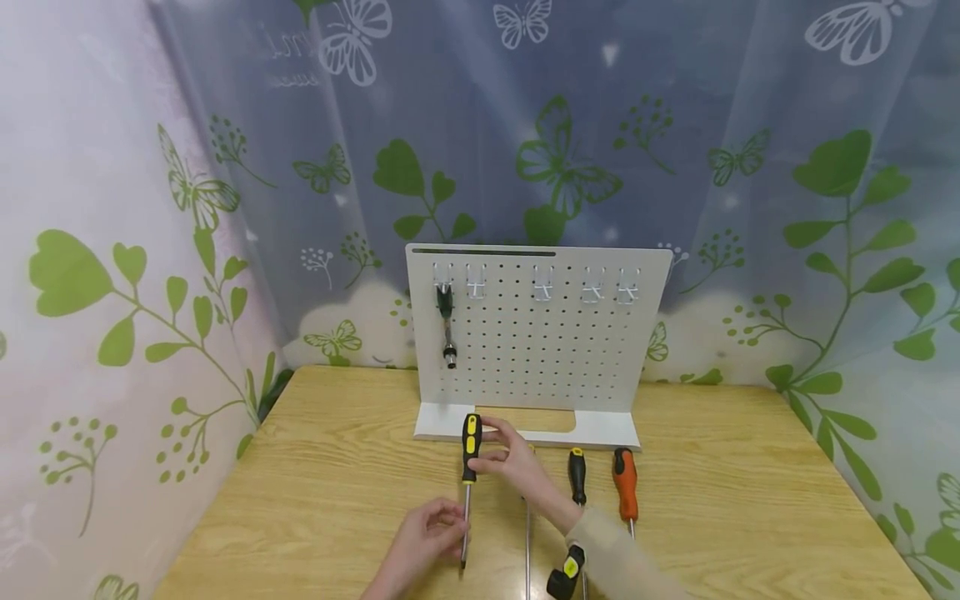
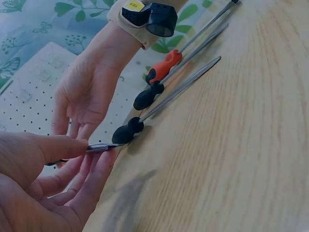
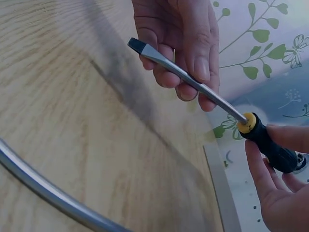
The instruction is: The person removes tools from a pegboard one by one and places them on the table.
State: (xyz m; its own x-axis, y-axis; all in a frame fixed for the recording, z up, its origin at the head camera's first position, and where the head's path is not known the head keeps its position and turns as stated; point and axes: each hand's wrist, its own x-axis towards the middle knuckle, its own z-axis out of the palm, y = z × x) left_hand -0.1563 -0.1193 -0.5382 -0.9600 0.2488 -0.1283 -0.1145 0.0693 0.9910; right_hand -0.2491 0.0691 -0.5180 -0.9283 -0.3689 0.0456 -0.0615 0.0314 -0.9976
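Observation:
A flat-head screwdriver (image 1: 471,450) with a black and yellow handle is held above the table, tip pointing toward me. My right hand (image 1: 517,462) pinches its handle between thumb and fingers. Lower down, my left hand (image 1: 431,533) has thumb and fingers on the steel shaft (image 3: 178,71), as the right wrist view shows. Right of it lie a screwdriver (image 1: 528,542) partly hidden by my right hand, a black-handled screwdriver (image 1: 577,477) and an orange-handled screwdriver (image 1: 625,485). Their shafts point toward me.
A white pegboard (image 1: 540,350) on a flat base stands at the back of the wooden table (image 1: 337,450). Several clear hooks (image 1: 542,285) run along its top. From the leftmost hangs a dark-handled tool (image 1: 447,327) with a metal end. Patterned curtains (image 1: 480,167) enclose the table.

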